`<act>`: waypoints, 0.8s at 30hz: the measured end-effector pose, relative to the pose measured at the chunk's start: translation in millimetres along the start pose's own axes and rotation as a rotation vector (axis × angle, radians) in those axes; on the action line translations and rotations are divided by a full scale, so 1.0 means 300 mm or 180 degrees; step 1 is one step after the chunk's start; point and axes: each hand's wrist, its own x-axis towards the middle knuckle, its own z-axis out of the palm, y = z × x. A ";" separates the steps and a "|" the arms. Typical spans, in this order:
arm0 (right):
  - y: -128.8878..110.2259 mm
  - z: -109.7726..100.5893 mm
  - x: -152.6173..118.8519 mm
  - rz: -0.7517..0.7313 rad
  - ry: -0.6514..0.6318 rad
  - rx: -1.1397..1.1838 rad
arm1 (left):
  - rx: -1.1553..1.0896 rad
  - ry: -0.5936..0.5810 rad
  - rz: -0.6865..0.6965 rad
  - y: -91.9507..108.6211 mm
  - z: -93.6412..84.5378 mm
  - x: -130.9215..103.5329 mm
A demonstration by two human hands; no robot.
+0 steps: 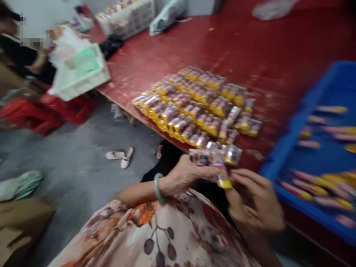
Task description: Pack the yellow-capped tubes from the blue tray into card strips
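Observation:
Near the middle, my left hand (pixel 185 172), with a pale green bangle on its wrist, is closed on a small clear packet (pixel 221 172) that has a yellow lower end and printed film sticking out to the left. My right hand (pixel 254 202) is just right of the packet, its fingers curled and blurred near the yellow end; what they pinch, if anything, is too smeared to tell. Just beyond both hands, many similar packets (pixel 189 107) lie in packed rows along the edge of the red table (pixel 278 48).
A blue tray (pixel 289 144) at the right holds pink and yellow sticks. At the far left, a person's arm (pixel 40 61) is by a white crate (pixel 80 87) near red stools (pixel 30 115). Another basket (pixel 128 22) stands at the back; shoes (pixel 126 157) lie on the floor.

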 end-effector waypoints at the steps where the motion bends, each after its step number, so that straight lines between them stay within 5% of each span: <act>1: -0.006 0.009 -0.001 -0.0072 0.0139 0.0053 | 0.0059 0.0020 -0.0010 -0.003 -0.001 0.003; 9: -0.003 0.034 0.001 -0.0095 0.0746 0.0312 | 0.0242 -0.0029 -0.0064 -0.039 0.013 0.030; 24: -0.008 0.022 -0.026 -0.0170 0.0878 0.0250 | 0.0356 -0.0106 0.0091 -0.069 0.029 0.012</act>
